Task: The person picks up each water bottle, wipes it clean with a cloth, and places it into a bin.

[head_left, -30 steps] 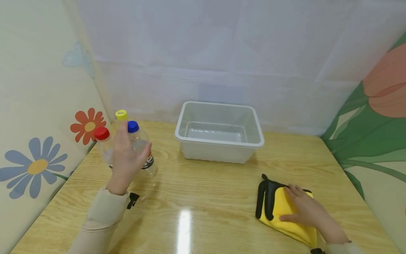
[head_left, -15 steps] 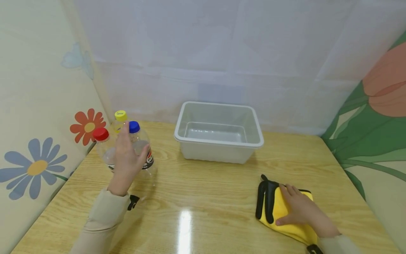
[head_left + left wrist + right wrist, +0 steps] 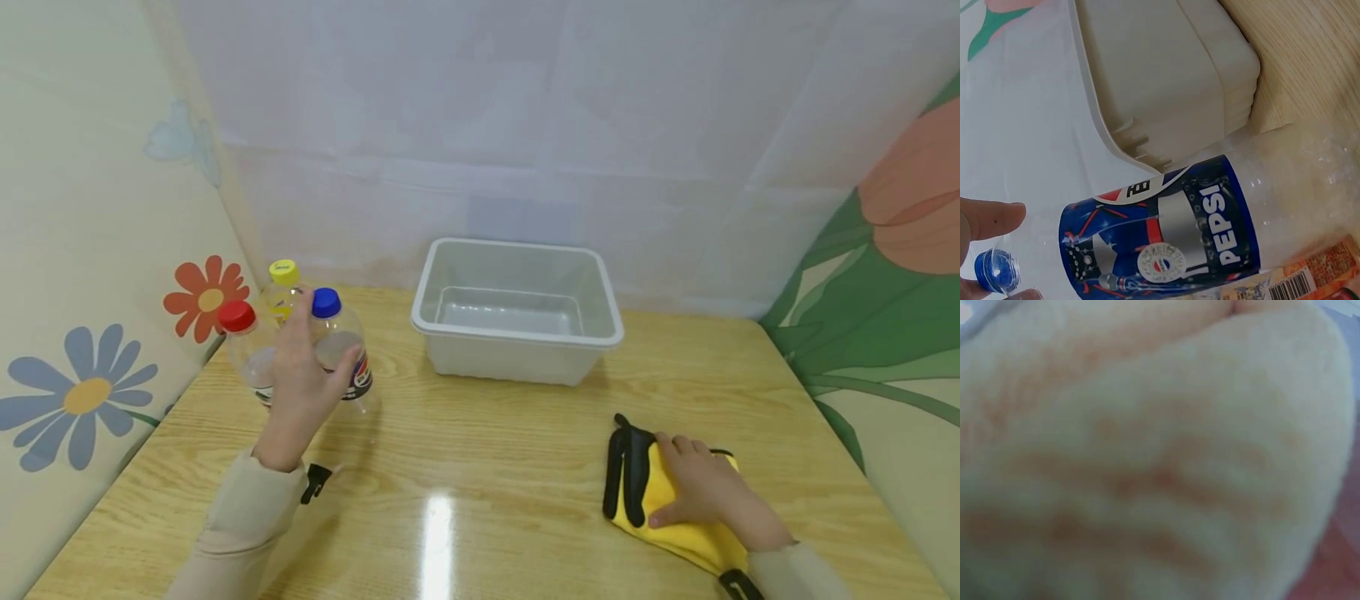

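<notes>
My left hand [image 3: 303, 371] grips the upper part of a clear Pepsi bottle [image 3: 1160, 244] with a blue cap [image 3: 326, 302]. The left wrist view shows the thumb [image 3: 991, 219] beside its shoulder, near the cap. Close by on the left stand a red-capped bottle [image 3: 251, 342] and a yellow-capped bottle [image 3: 281, 293], both partly hidden by the hand. At the right, my right hand [image 3: 708, 487] rests on a folded yellow cloth [image 3: 675, 537] with black trim, its thumb apart from the fingers. Only a blurred pale surface fills the right wrist view.
A light grey plastic bin [image 3: 517, 357] stands at the back middle of the wooden table [image 3: 480, 450], with nothing visible inside. White sheeting [image 3: 525, 100] hangs behind it. Floral panels bound the left and right sides.
The Pepsi bottle has shifted slightly right with my left hand, and more of the yellow-capped bottle shows. My right hand has slid a little left across the cloth.
</notes>
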Action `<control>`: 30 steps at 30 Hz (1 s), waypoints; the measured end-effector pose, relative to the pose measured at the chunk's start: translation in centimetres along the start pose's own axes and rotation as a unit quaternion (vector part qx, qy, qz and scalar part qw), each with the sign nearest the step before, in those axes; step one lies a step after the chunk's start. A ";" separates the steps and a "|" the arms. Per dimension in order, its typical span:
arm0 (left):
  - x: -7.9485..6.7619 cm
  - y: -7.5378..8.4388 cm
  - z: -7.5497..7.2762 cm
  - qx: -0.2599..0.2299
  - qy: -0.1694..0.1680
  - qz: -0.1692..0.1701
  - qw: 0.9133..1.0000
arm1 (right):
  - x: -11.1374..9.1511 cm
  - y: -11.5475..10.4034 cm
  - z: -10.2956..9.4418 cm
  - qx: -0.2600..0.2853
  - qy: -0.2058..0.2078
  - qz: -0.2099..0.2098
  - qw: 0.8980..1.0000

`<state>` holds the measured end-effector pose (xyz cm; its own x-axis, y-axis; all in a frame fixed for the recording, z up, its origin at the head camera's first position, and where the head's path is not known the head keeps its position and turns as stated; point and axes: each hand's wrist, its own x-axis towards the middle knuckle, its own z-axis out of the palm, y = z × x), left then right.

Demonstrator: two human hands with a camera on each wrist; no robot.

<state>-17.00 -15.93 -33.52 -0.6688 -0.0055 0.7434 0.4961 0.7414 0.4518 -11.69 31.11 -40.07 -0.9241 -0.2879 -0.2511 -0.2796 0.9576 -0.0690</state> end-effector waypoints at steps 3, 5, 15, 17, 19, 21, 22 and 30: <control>-0.1 0.5 0.0 -0.005 0.001 0.016 1.000 | -0.1 -0.2 -0.1 -0.007 0.003 -0.003 1.000; -0.3 0.8 0.0 -0.011 0.003 0.029 1.000 | -0.1 -0.4 -0.2 -0.011 0.005 -0.003 1.000; -0.7 2.5 0.5 -0.042 -0.027 0.053 0.997 | -0.6 -1.1 -0.5 0.014 0.025 -0.033 0.999; -0.7 2.7 0.5 -0.051 -0.034 0.057 0.996 | -0.6 -1.2 -0.4 0.021 0.034 -0.050 0.998; -0.6 2.8 0.6 -0.058 -0.036 0.066 0.995 | -0.7 -1.3 -0.3 0.027 0.043 -0.065 0.997; -0.7 2.9 0.7 -0.064 -0.038 0.069 0.995 | -0.8 -1.4 -0.3 0.037 0.046 -0.070 0.996; -0.7 2.9 0.7 -0.065 -0.039 0.071 0.995 | -0.8 -1.5 -0.3 0.041 0.049 -0.071 0.995; -0.8 3.5 1.2 -0.079 -0.058 0.085 0.992 | -1.0 -1.7 -0.6 0.086 0.069 -0.050 0.993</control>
<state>-15.40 -12.54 -33.14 -0.6232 0.1942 0.7576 0.6811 0.6108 0.4037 -10.44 29.75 -39.15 -0.9241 -0.3687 -0.1003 -0.3345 0.9076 -0.2537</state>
